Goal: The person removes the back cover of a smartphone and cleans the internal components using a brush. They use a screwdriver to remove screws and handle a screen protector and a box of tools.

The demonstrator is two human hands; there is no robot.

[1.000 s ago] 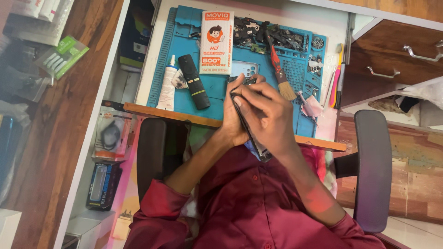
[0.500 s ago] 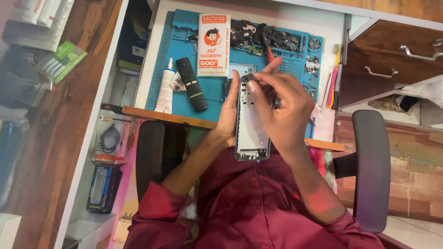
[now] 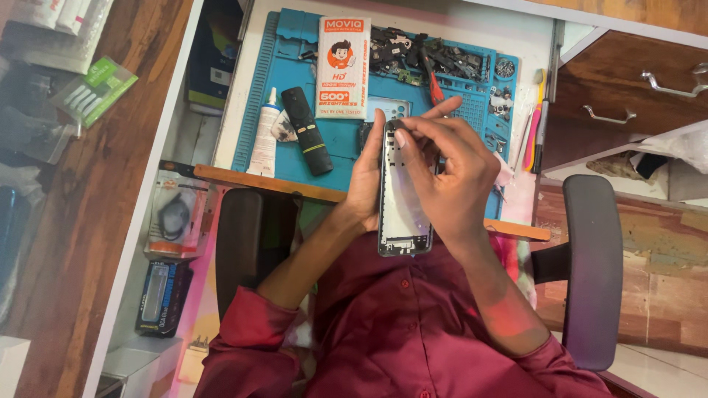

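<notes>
Above a blue work mat (image 3: 339, 158) on a white desk (image 3: 472, 22), both hands' fingers (image 3: 402, 140) grip what seems a phone frame (image 3: 402, 199).

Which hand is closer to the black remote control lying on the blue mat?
Left. The left hand holds the phone frame just beside the black remote control, slightly apart from it. The right hand is on the frame's far side, farther away.

Light: bright, even, soft
Shadows: faint, beneath the hands (image 3: 435, 177)
Glare: mild sheen on the white counter (image 3: 472, 29) beyond them
Focus: centre sharp, far-left edge slightly blurred
</notes>
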